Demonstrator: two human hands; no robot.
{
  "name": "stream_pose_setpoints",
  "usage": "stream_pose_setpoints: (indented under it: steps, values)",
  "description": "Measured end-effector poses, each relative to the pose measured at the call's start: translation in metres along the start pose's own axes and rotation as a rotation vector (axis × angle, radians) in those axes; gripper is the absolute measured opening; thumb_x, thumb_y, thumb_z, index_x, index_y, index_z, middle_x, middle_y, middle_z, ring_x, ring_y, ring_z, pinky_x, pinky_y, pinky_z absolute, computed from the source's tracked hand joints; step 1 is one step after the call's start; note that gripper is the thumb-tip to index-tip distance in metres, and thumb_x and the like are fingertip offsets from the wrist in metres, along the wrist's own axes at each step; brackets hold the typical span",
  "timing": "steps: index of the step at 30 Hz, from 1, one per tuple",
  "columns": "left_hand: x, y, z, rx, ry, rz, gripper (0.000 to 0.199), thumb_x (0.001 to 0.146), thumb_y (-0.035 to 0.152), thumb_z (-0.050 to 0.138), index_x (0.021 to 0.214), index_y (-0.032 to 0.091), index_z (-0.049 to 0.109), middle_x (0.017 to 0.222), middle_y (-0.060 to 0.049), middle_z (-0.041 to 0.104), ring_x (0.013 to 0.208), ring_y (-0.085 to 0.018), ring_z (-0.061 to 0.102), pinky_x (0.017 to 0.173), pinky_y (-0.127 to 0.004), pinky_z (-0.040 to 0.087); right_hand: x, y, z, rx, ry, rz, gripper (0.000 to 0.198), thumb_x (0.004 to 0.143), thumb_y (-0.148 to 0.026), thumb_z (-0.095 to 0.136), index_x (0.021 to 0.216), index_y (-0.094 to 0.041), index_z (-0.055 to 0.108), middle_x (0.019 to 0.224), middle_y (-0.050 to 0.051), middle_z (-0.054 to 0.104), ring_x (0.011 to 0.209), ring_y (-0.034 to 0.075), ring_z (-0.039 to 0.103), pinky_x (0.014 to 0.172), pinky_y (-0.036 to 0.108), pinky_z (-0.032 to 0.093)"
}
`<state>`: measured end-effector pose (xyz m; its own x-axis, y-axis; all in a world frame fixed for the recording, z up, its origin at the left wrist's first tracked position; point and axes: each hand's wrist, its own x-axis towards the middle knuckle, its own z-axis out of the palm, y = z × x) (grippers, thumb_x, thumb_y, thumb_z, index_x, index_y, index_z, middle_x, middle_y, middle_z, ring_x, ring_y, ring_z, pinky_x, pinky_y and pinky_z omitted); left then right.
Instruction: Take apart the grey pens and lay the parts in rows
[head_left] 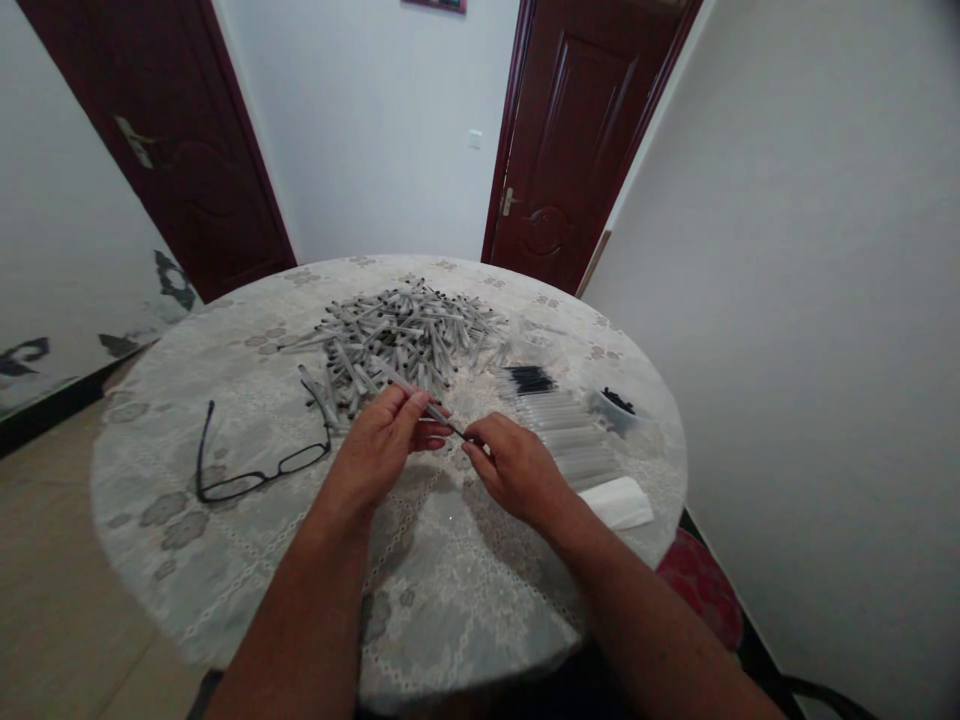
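Note:
Between thumb and fingers, my left hand [391, 425] grips a slim translucent tube [401, 380], its far end pointing up and left over the table. At the tube's near end my right hand [510, 460] pinches a thin dark piece [459, 431], most of which my fingers hide. Just beyond my hands lies a big heap of similar pale tubes with dark ends [397, 335]. A row of clear tubes with black tips [562, 430] is laid out to the right of my right hand.
Black-framed glasses [262, 480] lie left of my left arm. On the right are a small clear container with black pieces [619, 405] and a folded white tissue [619, 502]. A lace-patterned cloth covers the round table [450, 640]. Walls and two dark red doors stand behind.

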<state>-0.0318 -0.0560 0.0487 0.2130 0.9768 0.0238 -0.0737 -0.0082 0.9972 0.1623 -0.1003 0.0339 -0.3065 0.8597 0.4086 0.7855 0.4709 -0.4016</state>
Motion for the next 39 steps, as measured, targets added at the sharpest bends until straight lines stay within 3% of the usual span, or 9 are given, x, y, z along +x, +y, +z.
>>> stream_pose_setpoints:
  steps: [9, 14, 18, 22, 28, 31, 34, 36, 39]
  values:
    - [-0.001, 0.0, -0.002, -0.132, -0.026, -0.012, 0.034, 0.093, 0.05, 0.064, 0.097, 0.016, 0.062, 0.099, -0.008, 0.075, 0.076, -0.019, 0.075, 0.073, -0.036, 0.063, -0.003, -0.009, -0.013, 0.184, 0.031, -0.063, 0.008, 0.097, -0.02, 0.061, 0.105, -0.019, 0.065, 0.093, 0.004, 0.068, 0.084, 0.017, 0.062, 0.078, 0.029, 0.047]
    - [-0.003, 0.003, -0.006, -0.307, -0.101, -0.06, 0.031, 0.09, 0.045, 0.071, 0.092, 0.015, 0.063, 0.09, -0.005, 0.073, 0.064, -0.015, 0.07, 0.069, -0.034, 0.063, -0.008, -0.008, -0.023, 0.44, 0.035, -0.186, 0.031, 0.099, -0.006, 0.047, 0.115, -0.023, 0.068, 0.1, 0.003, 0.07, 0.092, 0.015, 0.067, 0.085, 0.029, 0.051]
    - [-0.004, 0.005, -0.006, -0.387, -0.186, -0.113, 0.029, 0.09, 0.042, 0.072, 0.093, 0.014, 0.064, 0.086, -0.006, 0.073, 0.063, -0.015, 0.071, 0.066, -0.031, 0.062, -0.008, -0.005, -0.015, 0.417, 0.169, -0.294, 0.029, 0.097, -0.012, 0.061, 0.121, -0.026, 0.07, 0.111, 0.007, 0.068, 0.101, 0.017, 0.066, 0.088, 0.031, 0.055]
    - [-0.004, 0.003, -0.004, -0.404, -0.24, -0.139, 0.027, 0.091, 0.04, 0.071, 0.091, 0.014, 0.066, 0.083, -0.006, 0.073, 0.062, -0.015, 0.071, 0.065, -0.029, 0.061, -0.01, -0.003, -0.003, 0.308, 0.279, -0.378, 0.035, 0.096, -0.009, 0.063, 0.124, -0.029, 0.07, 0.11, 0.005, 0.068, 0.094, 0.014, 0.068, 0.081, 0.027, 0.056]
    - [-0.005, 0.004, -0.001, -0.43, -0.238, -0.178, 0.024, 0.091, 0.037, 0.071, 0.089, 0.014, 0.066, 0.082, -0.006, 0.072, 0.058, -0.014, 0.069, 0.057, -0.026, 0.059, -0.021, -0.014, -0.005, 0.28, 0.386, -0.463, 0.042, 0.092, -0.003, 0.065, 0.126, -0.028, 0.068, 0.114, 0.006, 0.071, 0.097, 0.016, 0.071, 0.082, 0.029, 0.059]
    - [-0.002, 0.004, -0.003, -0.452, -0.16, -0.163, 0.023, 0.091, 0.036, 0.07, 0.087, 0.013, 0.066, 0.08, -0.005, 0.071, 0.06, -0.015, 0.069, 0.06, -0.029, 0.061, -0.031, -0.027, -0.014, 0.421, 0.444, -0.407, 0.043, 0.092, -0.003, 0.063, 0.126, -0.028, 0.064, 0.117, 0.007, 0.072, 0.103, 0.02, 0.07, 0.086, 0.035, 0.06]
    - [0.002, 0.002, -0.006, -0.423, -0.042, -0.131, 0.024, 0.091, 0.038, 0.069, 0.087, 0.014, 0.065, 0.08, -0.005, 0.071, 0.065, -0.016, 0.071, 0.064, -0.032, 0.063, -0.027, -0.023, -0.031, 0.443, 0.529, -0.236, 0.032, 0.095, -0.009, 0.059, 0.121, -0.028, 0.062, 0.113, 0.006, 0.071, 0.092, 0.019, 0.07, 0.078, 0.034, 0.06]
    - [0.004, 0.0, -0.007, -0.35, 0.041, -0.093, 0.025, 0.091, 0.041, 0.069, 0.091, 0.016, 0.064, 0.084, -0.005, 0.072, 0.069, -0.018, 0.072, 0.065, -0.033, 0.063, -0.011, -0.006, -0.045, 0.264, 0.501, -0.099, 0.021, 0.099, -0.016, 0.058, 0.115, -0.026, 0.064, 0.107, 0.006, 0.07, 0.084, 0.018, 0.068, 0.075, 0.033, 0.057]
    - [0.004, -0.002, -0.006, -0.188, 0.099, -0.036, 0.03, 0.091, 0.048, 0.067, 0.095, 0.018, 0.064, 0.087, -0.006, 0.073, 0.073, -0.02, 0.074, 0.066, -0.034, 0.062, 0.029, 0.035, -0.061, -0.159, 0.321, -0.026, 0.017, 0.101, -0.024, 0.055, 0.112, -0.021, 0.067, 0.107, 0.009, 0.07, 0.097, 0.021, 0.067, 0.087, 0.034, 0.053]
